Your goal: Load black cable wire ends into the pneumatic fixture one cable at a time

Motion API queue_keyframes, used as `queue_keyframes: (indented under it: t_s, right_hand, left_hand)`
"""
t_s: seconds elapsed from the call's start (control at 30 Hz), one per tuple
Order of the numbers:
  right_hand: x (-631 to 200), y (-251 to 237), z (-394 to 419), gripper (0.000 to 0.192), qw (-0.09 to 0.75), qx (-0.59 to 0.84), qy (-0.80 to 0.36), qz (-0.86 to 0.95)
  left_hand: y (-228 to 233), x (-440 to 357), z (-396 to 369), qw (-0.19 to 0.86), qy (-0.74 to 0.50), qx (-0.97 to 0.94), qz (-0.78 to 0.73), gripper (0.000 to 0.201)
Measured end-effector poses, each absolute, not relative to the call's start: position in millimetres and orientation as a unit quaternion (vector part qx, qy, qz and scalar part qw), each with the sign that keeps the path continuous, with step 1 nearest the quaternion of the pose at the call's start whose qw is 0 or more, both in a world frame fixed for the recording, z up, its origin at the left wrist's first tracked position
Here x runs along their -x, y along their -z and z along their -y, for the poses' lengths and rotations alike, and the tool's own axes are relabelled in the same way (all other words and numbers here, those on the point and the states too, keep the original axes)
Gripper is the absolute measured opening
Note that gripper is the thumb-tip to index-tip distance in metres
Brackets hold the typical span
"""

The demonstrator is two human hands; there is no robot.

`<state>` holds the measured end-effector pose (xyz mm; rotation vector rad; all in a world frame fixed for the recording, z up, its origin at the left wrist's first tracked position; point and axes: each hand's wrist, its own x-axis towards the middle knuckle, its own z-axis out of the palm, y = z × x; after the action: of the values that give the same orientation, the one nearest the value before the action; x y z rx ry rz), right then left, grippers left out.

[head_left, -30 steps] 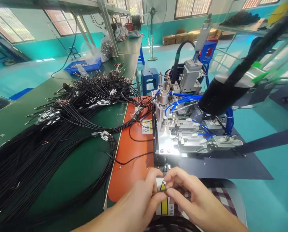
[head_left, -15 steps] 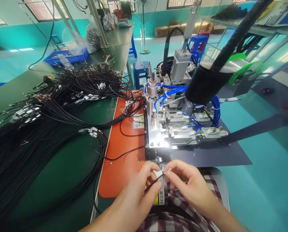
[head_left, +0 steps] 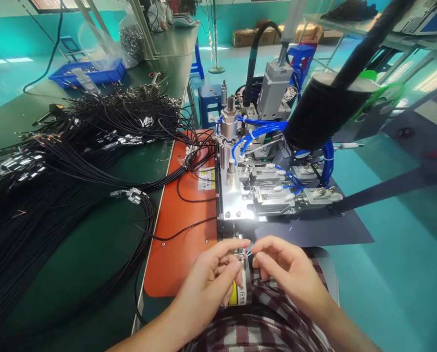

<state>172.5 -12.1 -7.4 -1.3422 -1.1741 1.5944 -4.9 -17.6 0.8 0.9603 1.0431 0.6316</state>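
In front of my lap, my left hand (head_left: pixel 211 276) is closed on the end of a thin black cable, most of which its fingers hide. Fine coloured wires (head_left: pixel 246 253), red and light blue among them, fan out from the cable end between my hands. My right hand (head_left: pixel 290 266) is curled opposite, its fingertips at the ends of these wires. Just beyond my hands stands a metal machine (head_left: pixel 236 195) with cylinders and blue air tubes. A label with yellow and black print (head_left: pixel 241 288) shows below the hands.
An orange plate (head_left: pixel 178 254) lies left of the machine. On the green table (head_left: pixel 94 254) are large bundles of black cables (head_left: pixel 104 117) with metal ends. A blue tray (head_left: pixel 104 76) sits behind them. A thick black tube (head_left: pixel 321 107) hangs over the machine from the right.
The coloured wires at the cable tip now show spread apart; before, the tip was pinched in my right hand. My left fingers have moved up to the wires. The view has shifted slightly.
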Motion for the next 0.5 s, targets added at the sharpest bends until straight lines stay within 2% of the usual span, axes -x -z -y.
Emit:
queue_keyframes:
  t_s: [0.23,0.5]
  right_hand:
    - [-168.3,8.9,11.3,0.021,0.363,0.518,-0.621,0.463]
    - [-165.4,15.4,13.8,0.023,0.369,0.502,-0.635,0.456]
  left_hand:
    - [3.5,5.0,18.6,0.738,-0.294,-0.407,-0.451,0.022]
    - [0.6,1.6,17.0,0.744,-0.312,-0.387,-0.446,0.026]
